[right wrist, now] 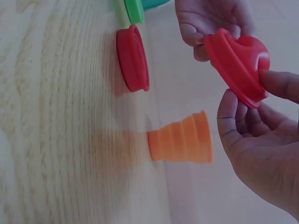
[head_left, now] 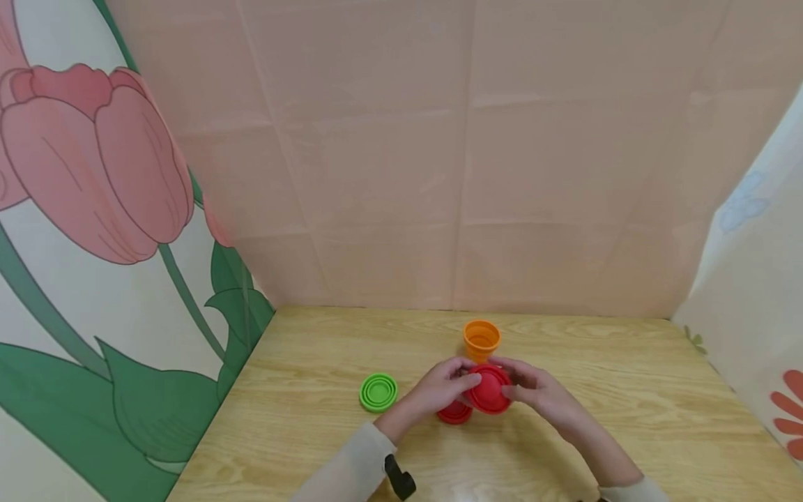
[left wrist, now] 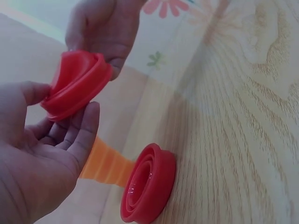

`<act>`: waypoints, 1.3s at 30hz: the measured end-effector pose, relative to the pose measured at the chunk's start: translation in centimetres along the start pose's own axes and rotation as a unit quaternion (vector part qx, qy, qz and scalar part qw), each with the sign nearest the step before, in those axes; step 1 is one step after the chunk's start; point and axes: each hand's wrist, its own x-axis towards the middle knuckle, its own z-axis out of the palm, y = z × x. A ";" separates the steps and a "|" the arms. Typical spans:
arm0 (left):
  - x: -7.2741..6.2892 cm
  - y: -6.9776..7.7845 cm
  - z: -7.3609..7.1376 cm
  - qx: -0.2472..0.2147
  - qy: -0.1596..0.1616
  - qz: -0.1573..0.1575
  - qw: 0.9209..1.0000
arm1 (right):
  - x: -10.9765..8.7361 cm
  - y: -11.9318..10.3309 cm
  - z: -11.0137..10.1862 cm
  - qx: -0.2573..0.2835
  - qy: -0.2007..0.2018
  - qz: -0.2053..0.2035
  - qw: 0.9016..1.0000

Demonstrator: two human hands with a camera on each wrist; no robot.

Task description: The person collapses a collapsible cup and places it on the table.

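Observation:
Both hands hold a red collapsible silicone cup above the table, its middle bulging out in the wrist views. On one side, my left hand pinches its rim between thumb and fingers. Opposite, my right hand grips the other edge, thumb pressing on the bulged part. Below them a second red cup, folded flat into rings, lies on the table, partly hidden by the left hand in the head view. Just beyond the hands stands an orange collapsible cup, drawn out to full height.
A flat-folded green collapsible cup lies left of the hands on the wood-grain table. Behind the table hangs a plain pinkish cloth. A tulip-printed sheet covers the left side, and a flowered one the right.

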 end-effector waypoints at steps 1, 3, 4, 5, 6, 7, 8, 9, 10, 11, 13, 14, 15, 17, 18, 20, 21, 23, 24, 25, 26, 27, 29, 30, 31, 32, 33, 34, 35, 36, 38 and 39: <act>0.0 -0.1 0.0 0.000 0.001 0.000 1.000 | 0.0 0.0 0.0 0.001 0.004 0.001 1.000; 0.1 -0.2 0.0 -0.016 0.008 0.005 1.000 | 0.1 0.2 0.1 0.015 0.019 0.008 1.000; 0.2 -0.3 0.1 -0.027 0.014 0.009 0.999 | 0.2 0.2 0.2 0.029 0.027 0.012 0.999; 0.2 -0.3 0.1 -0.042 0.020 0.013 0.999 | 0.3 0.4 0.3 0.043 0.032 0.014 0.998; 0.3 -0.4 0.1 -0.060 0.026 0.016 0.998 | 0.3 0.5 0.3 0.060 0.037 0.016 0.997; 0.4 -0.4 0.1 -0.078 0.034 0.019 0.996 | 0.4 0.6 0.4 0.077 0.039 0.017 0.996; 0.4 -0.4 0.2 -0.096 0.042 0.023 0.994 | 0.5 0.7 0.5 0.094 0.039 0.017 0.995; 0.4 -0.4 0.2 -0.112 0.048 0.026 0.992 | 0.5 0.8 0.6 0.107 0.036 0.016 0.993; 0.5 -0.4 0.1 -0.123 0.052 0.028 0.991 | 0.6 0.9 0.7 0.116 0.032 0.014 0.993; 0.5 -0.4 0.1 -0.131 0.052 0.030 0.989 | 0.6 1.0 0.8 0.121 0.031 0.013 0.992; 0.6 -0.4 0.1 -0.139 0.054 0.033 0.988 | 0.7 1.1 1.0 0.125 0.032 0.007 0.992; 0.6 -0.4 0.1 -0.140 0.053 0.035 0.988 | 0.8 1.2 1.1 0.124 0.033 0.005 0.992; 0.7 -0.4 0.1 -0.139 0.051 0.034 0.988 | 0.8 1.2 1.2 0.122 0.037 0.004 0.992; 0.7 -0.5 0.2 -0.134 0.050 0.032 0.989 | 0.8 1.3 1.3 0.119 0.049 0.003 0.992; 0.7 -0.5 0.2 -0.132 0.052 0.030 0.989 | 0.8 1.3 1.3 0.116 0.053 0.001 0.992; 0.6 -0.5 0.2 -0.126 0.057 0.026 0.990 | 0.8 1.3 1.2 0.106 0.055 0.001 0.993; 0.6 -0.6 0.2 -0.122 0.060 0.023 0.991 | 0.7 1.3 1.1 0.100 0.052 -0.001 0.994; 0.5 -0.5 0.1 -0.109 0.062 0.020 0.992 | 0.6 1.2 0.9 0.083 0.034 -0.011 0.996; 0.5 -0.4 0.0 -0.100 0.060 0.016 0.993 | 0.5 1.1 0.7 0.073 0.020 -0.016 0.997; 0.4 -0.4 -0.1 -0.086 0.056 0.010 0.995 | 0.4 0.9 0.5 0.064 0.004 -0.021 0.998; 0.4 -0.4 -0.2 -0.070 0.050 0.005 0.996 | 0.2 0.8 0.3 0.053 -0.011 -0.024 0.998; 0.3 -0.3 -0.3 -0.053 0.040 -0.001 0.998 | 0.1 0.6 0.1 0.044 -0.025 -0.025 0.998; 0.2 -0.2 -0.5 -0.022 0.016 -0.012 1.000 | 0.0 0.4 -0.2 0.028 -0.041 -0.021 0.999; 0.1 -0.2 -0.5 -0.012 0.004 -0.016 1.000 | -0.1 0.3 -0.3 0.024 -0.040 -0.017 0.999; 0.1 -0.2 -0.5 -0.008 -0.006 -0.017 1.000 | -0.1 0.2 -0.3 0.021 -0.035 -0.011 0.999; 0.1 -0.2 -0.6 -0.009 -0.014 -0.015 1.000 | -0.1 0.2 -0.4 0.020 -0.027 -0.006 0.999; 0.1 -0.2 -0.6 -0.011 -0.020 -0.013 1.000 | -0.1 0.3 -0.4 0.025 -0.018 -0.001 1.000; 0.0 -0.2 -0.6 -0.015 -0.023 -0.011 1.000 | 0.0 0.4 -0.3 0.032 -0.008 0.003 0.999; 0.0 -0.2 -0.6 -0.020 -0.025 -0.009 0.999 | 0.0 0.5 -0.2 0.040 0.002 0.007 0.999; 0.1 -0.2 -0.6 -0.025 -0.024 -0.007 0.999 | 0.1 0.6 -0.1 0.050 0.009 0.008 0.999; 0.1 -0.2 -0.5 -0.036 -0.017 -0.003 0.999 | 0.3 0.9 0.1 0.078 0.018 0.009 0.997; 0.2 -0.3 -0.5 -0.042 -0.012 -0.001 0.999 | 0.4 1.1 0.3 0.093 0.020 0.008 0.995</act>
